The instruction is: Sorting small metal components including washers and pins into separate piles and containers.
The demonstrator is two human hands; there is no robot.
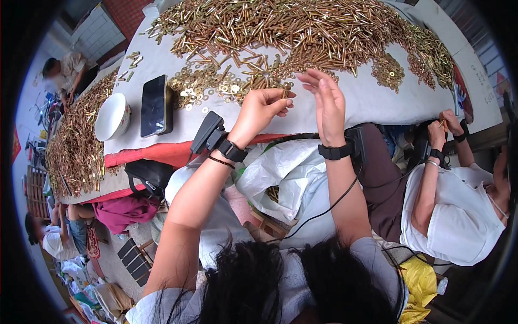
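The person's left hand (265, 108) is curled at just past 12 o'clock, thumb and fingertips pinching what looks like 1 small gold-coloured metal cylinder (285, 93). The right hand (330, 105), nearer 1 o'clock, is loosely spread, with nothing visible in its grasp. The step in hand appears to be fingertip handling of this piece; the next move likely calls for a steady, light pinch. The cylinder looks slim and shiny, partly hidden by fingers. Beyond lies a heap of metal cylinders (302, 32); washers (205, 90) are scattered near 11 o'clock.
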